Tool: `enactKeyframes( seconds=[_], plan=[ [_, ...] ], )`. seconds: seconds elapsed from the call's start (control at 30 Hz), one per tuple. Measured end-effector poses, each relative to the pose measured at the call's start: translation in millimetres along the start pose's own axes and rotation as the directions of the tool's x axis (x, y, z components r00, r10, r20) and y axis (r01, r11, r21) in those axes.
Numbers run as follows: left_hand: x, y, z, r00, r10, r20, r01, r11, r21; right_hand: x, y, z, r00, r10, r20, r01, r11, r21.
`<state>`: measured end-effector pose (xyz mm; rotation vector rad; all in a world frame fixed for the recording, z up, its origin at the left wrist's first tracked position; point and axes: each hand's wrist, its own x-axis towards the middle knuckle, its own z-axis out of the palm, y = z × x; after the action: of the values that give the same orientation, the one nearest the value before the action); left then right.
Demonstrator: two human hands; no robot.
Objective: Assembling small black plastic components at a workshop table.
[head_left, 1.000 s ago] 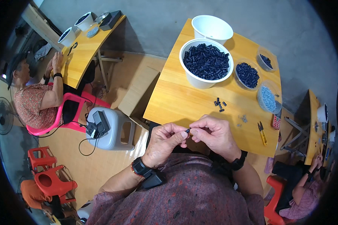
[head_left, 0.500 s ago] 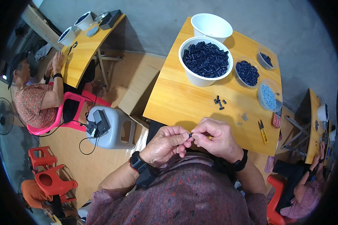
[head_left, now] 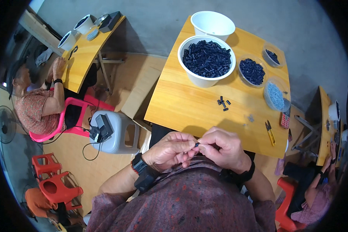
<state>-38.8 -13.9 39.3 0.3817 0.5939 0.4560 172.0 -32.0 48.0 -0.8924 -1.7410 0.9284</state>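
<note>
Just past the table's near edge, in front of my body, my two hands meet. My left hand point(head_left: 173, 150) pinches a small black cylindrical part point(head_left: 197, 144) between thumb and fingertips. Closed against the same part is my right hand point(head_left: 223, 147), its thumb and forefinger at the part's right end; anything else inside its curled fingers is hidden. On the wooden table point(head_left: 174, 104) beyond them lie several loose black cylindrical parts point(head_left: 222, 102) and a small heap of tiny pale pieces point(head_left: 251, 118). Yellow-handled snips point(head_left: 270, 133) rest to the right.
A white tub of black parts point(head_left: 207, 58) stands before another white tub point(head_left: 212, 21). Clear bowls hold black parts point(head_left: 252, 71) and pale blue-grey pieces point(head_left: 275, 96). A red calculator point(head_left: 285, 120) sits at the right edge. A grey stool point(head_left: 114, 131) stands left; people sit at neighbouring tables.
The view has shifted slightly. My right hand has turned a little, and a yellow bit that showed under its fingers is out of sight. Both hands still pinch the black part.
</note>
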Motion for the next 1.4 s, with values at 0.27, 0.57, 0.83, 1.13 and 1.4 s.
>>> enactKeyframes(
  seconds=[0.27,0.57,0.83,1.13,1.4],
  plan=[
    [7,-4,6,0.955,0.253,-0.153,-0.221,0.954,0.203,-12,18,-15,0.94,0.342,-0.005,-0.319,0.881,0.349],
    [9,-5,6,0.935,0.317,-0.16,-0.254,0.912,0.323,-7,15,-10,0.926,0.366,0.095,-0.377,0.877,0.299],
    [6,-7,3,0.879,0.454,-0.145,-0.324,0.792,0.518,-3,10,-3,0.885,0.463,0.05,-0.455,0.839,0.299],
    [4,-9,5,0.833,0.536,-0.133,-0.327,0.672,0.664,0,17,-6,0.888,0.454,0.073,-0.446,0.813,0.375],
    [4,-8,4,0.84,0.528,-0.129,-0.319,0.671,0.669,1,9,1,0.878,0.471,0.09,-0.473,0.822,0.317]
  ],
)
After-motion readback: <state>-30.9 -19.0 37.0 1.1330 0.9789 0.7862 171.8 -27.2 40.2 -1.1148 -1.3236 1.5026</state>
